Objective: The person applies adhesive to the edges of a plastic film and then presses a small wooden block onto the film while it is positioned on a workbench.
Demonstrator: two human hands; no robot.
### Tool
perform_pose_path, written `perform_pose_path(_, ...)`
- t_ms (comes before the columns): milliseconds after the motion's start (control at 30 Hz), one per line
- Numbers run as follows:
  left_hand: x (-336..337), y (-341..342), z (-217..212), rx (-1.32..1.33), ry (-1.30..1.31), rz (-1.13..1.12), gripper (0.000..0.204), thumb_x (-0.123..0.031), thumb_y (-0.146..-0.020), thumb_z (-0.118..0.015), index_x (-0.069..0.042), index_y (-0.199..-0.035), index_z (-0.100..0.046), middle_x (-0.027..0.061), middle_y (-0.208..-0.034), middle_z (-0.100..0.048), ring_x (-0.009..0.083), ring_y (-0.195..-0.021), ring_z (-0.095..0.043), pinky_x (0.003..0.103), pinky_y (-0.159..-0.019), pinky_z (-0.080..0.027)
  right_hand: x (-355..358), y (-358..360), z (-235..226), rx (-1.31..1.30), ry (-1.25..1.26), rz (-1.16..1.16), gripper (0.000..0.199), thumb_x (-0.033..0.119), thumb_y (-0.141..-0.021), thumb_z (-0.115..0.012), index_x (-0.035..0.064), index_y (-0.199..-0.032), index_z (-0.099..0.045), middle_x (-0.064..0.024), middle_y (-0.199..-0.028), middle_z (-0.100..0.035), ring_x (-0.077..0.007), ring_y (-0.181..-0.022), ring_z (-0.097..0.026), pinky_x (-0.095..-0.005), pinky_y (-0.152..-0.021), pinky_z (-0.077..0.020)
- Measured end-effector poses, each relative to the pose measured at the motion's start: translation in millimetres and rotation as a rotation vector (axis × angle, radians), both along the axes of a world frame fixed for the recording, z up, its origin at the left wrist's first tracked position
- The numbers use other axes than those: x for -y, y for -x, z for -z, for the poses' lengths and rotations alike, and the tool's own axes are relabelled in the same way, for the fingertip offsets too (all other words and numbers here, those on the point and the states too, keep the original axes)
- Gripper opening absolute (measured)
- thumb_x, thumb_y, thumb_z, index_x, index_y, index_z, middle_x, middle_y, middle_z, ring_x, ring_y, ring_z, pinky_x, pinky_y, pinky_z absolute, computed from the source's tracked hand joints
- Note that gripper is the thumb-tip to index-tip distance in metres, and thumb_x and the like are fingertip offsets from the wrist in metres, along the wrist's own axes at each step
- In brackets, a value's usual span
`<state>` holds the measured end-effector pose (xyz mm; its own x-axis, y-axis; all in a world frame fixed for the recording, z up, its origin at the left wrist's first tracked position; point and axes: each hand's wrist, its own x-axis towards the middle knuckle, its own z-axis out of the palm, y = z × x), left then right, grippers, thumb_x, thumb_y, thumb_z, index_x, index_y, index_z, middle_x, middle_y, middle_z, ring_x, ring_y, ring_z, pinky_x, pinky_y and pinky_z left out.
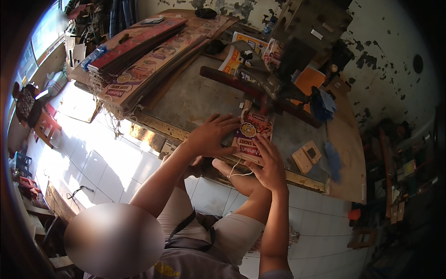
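Observation:
A printed card strip (252, 133), red and purple with food pictures, lies on the grey tabletop (179, 95) in front of me. Its far end runs in under a dark metal hand press (265, 88) with a long bar. Flat along the strip's left edge rests my left hand (214, 135), its fingers stretched out and the thumb at the near end. My right hand (269, 163) lies over the right edge with its fingers extended and apart. From the near end a loop of white string (234, 168) hangs past the table edge.
Stacks of long printed strips (153, 65) with dangling strings lie at the far left. A small wooden block (306, 157) sits right of my right hand. Blue cloth pieces (324, 104) and orange paper (308, 86) are beyond it. A dark metal cabinet (316, 23) stands behind.

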<state>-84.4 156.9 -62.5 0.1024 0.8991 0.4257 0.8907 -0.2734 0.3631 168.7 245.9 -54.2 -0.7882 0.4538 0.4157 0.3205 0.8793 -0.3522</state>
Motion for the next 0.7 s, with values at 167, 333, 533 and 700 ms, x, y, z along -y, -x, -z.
perform_pose_path(167, -1.0, -0.5, 1.5, 0.029, -0.024, 0.006, 0.078, -0.056, -0.083, -0.072, -0.002, -0.138, -0.058, 0.0143, -0.152, -0.052, 0.0344, -0.144, -0.044, 0.054, -0.121, -0.029, -1.3, -0.5, 1.2, 0.003, -0.019, -0.005, 0.072, 0.049, -0.086, -0.076, 0.0018, -0.139, -0.059, -0.0151, -0.154, -0.049, -0.0377, -0.141, -0.046, -0.0501, -0.115, -0.04)
perform_pose_path(333, -0.1, -0.4, -2.5, 0.012, 0.025, -0.003, 0.081, -0.055, -0.083, -0.074, -0.006, -0.143, -0.055, 0.0113, -0.156, -0.048, 0.0334, -0.147, -0.041, 0.055, -0.123, -0.027, -1.3, -1.4, 2.5, -0.002, 0.017, -0.011, 0.073, 0.051, -0.086, -0.075, 0.0023, -0.139, -0.059, -0.0141, -0.154, -0.048, -0.0358, -0.142, -0.046, -0.0519, -0.117, -0.038)
perform_pose_path(533, -2.4, 0.8, 0.8, -0.009, 0.015, -0.001, 0.083, -0.055, -0.081, -0.075, -0.007, -0.145, -0.053, 0.0104, -0.157, -0.047, 0.0318, -0.148, -0.04, 0.055, -0.124, -0.026, -3.6, -0.2, 6.3, -0.001, 0.017, -0.004, 0.075, 0.051, -0.084, -0.076, 0.0024, -0.139, -0.059, -0.0124, -0.155, -0.048, -0.0341, -0.143, -0.046, -0.0519, -0.118, -0.0372)
perform_pose_path(700, -3.5, 0.8, 3.6, -0.015, 0.001, -0.012, 0.083, -0.056, -0.079, -0.076, -0.008, -0.144, -0.054, 0.0095, -0.157, -0.048, 0.0303, -0.148, -0.04, 0.055, -0.124, -0.027, -2.2, -0.4, 1.4, 0.01, 0.043, -0.008, 0.075, 0.048, -0.083, -0.078, 0.0025, -0.14, -0.059, -0.0125, -0.154, -0.05, -0.0342, -0.143, -0.045, -0.0504, -0.118, -0.0378)
